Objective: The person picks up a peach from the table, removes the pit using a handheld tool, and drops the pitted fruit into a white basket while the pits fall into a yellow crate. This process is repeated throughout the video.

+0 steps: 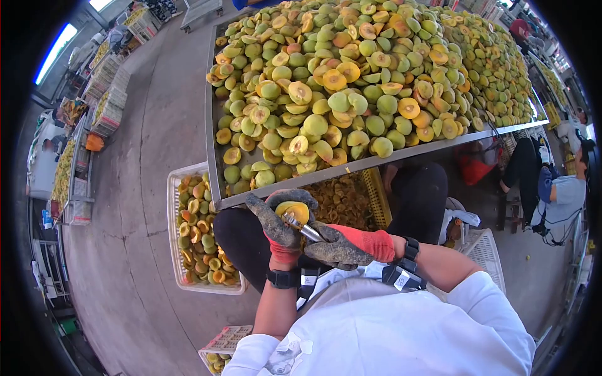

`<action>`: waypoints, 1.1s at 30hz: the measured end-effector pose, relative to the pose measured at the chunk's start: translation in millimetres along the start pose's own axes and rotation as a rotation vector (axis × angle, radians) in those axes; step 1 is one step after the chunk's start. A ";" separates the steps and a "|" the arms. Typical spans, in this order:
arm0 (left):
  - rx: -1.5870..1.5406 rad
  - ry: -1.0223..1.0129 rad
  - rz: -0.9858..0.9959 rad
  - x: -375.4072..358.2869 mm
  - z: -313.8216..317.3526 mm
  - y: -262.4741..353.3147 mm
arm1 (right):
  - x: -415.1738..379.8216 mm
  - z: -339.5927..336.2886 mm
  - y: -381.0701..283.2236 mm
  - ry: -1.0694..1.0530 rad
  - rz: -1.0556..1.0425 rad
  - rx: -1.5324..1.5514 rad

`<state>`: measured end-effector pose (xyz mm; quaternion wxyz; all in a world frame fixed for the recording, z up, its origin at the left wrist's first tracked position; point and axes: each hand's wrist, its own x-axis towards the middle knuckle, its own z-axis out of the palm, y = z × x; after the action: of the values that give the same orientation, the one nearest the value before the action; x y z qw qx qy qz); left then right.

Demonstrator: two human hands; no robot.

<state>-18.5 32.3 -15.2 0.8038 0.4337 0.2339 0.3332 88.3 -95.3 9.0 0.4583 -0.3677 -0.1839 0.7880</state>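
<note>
My left hand (276, 227), in a grey-coated red work glove, is closed around a peach half (297, 210) with its yellow cut face turned up. My right hand (342, 246), gloved alike, is wrapped round a metal pitting spoon (306, 230). The spoon's tip touches the cut face; its handle end is hidden in my palm. Just beyond my hands, a metal-rimmed table (376, 161) carries a large heap of halved green-yellow peaches (313, 125).
A white crate (174, 238) of scooped peach halves stands left of my leg. Between my knees is a yellow crate (376, 197) with brownish pieces. A person (558, 188) sits at the right. Stacked crates (108, 113) line the left side.
</note>
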 end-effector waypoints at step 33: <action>-0.195 0.283 -0.336 11.7 3.8 -3.5 | 7.2 -22.3 44.7 0.523 -0.367 -1.085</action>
<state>-7.0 37.5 -17.3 0.8454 0.2578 0.3798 0.2732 76.4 -113.1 -36.7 0.3641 -0.6908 -0.4996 0.3750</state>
